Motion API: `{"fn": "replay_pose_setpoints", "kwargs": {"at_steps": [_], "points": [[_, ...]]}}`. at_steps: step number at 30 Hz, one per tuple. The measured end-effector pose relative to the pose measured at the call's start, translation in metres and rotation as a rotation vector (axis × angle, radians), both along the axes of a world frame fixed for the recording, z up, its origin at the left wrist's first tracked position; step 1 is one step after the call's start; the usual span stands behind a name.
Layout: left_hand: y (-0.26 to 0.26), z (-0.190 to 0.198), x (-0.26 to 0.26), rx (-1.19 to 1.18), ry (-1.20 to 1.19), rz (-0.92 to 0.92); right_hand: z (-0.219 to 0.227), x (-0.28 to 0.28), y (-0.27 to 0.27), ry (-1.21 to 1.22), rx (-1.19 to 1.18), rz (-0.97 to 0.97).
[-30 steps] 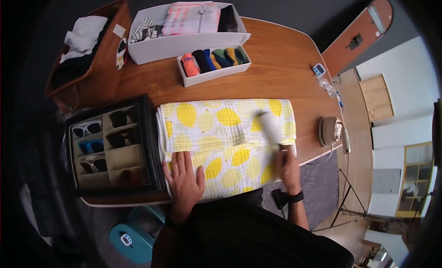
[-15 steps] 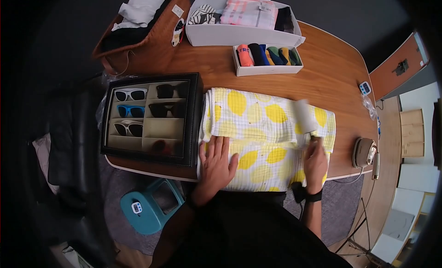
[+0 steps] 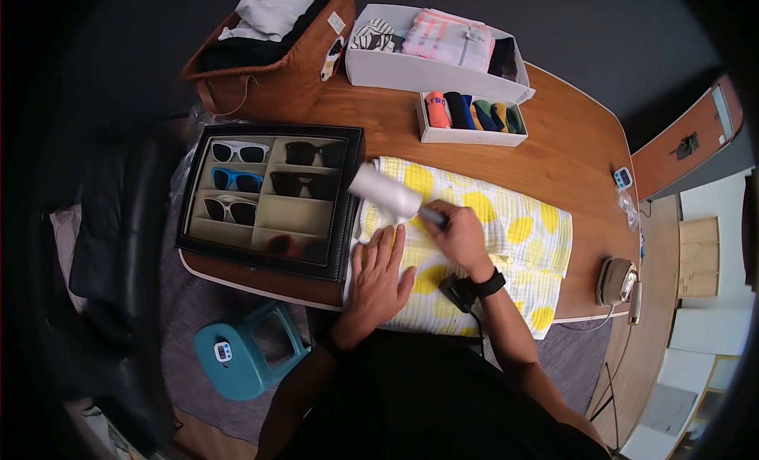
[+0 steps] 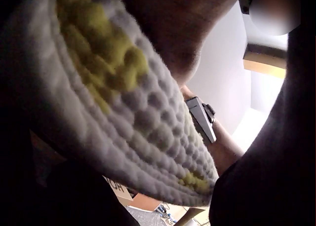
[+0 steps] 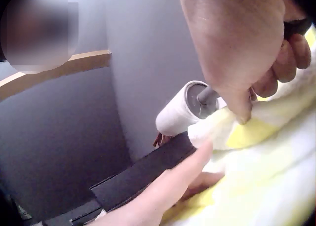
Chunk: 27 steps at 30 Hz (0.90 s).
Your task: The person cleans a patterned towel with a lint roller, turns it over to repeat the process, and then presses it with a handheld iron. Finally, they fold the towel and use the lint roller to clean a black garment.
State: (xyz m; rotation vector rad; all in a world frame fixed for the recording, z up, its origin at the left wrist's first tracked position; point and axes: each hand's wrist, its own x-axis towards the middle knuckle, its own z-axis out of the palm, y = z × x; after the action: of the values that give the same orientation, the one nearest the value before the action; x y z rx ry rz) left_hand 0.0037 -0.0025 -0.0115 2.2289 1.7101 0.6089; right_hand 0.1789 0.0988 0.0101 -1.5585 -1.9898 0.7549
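A folded white muslin cloth (image 3: 522, 258) with yellow lemon prints lies on the table in front of the person. The right hand (image 3: 465, 240) grips the dark handle of a lint roller (image 3: 386, 193), whose white roll is at the cloth's upper left edge, beside the sunglasses case. In the right wrist view the roll (image 5: 177, 112) shows past the cloth's folded edge. Fingers spread and straight, the left hand (image 3: 379, 282) rests on the cloth's left part, just below the roller. The left wrist view shows the cloth's puckered layers (image 4: 153, 112) close up.
Left of the cloth stands a black sunglasses case (image 3: 341, 231). Behind are a brown basket (image 3: 277, 88) of clothes, a long white box (image 3: 379, 69) and a smaller box (image 3: 470, 136) of rolled socks. A corded beige appliance (image 3: 615, 282) stands right; a teal stool (image 3: 233, 365) is below.
The right hand has carried the lint roller from the cloth's right side across to its left edge. The left hand stays on the cloth, whose right side now slants lower. The head view has shifted.
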Motion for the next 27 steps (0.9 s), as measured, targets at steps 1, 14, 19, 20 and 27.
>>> {"fn": "replay_pose_setpoints", "kwargs": {"at_steps": [1, 14, 19, 20, 27], "points": [[0.0, -0.002, 0.0, 0.003, -0.005, 0.005, 0.006, 0.003, 0.008, 0.008, -0.007, -0.045], [-0.013, 0.104, -0.047, 0.159, -0.764, -0.296, 0.048, 0.033, -0.026, -0.054, 0.131, -0.1], [0.0, 0.106, -0.046, 0.192, -0.693, -0.298, 0.032, 0.053, -0.016, -0.296, 0.147, 0.275], [-0.001, 0.098, -0.038, 0.192, -0.576, -0.32, 0.031, 0.054, -0.012, -0.317, 0.161, 0.209], [-0.013, 0.006, -0.012, 0.07, -0.134, -0.218, 0.031, 0.031, -0.014, -0.406, 0.299, 0.14]]}}
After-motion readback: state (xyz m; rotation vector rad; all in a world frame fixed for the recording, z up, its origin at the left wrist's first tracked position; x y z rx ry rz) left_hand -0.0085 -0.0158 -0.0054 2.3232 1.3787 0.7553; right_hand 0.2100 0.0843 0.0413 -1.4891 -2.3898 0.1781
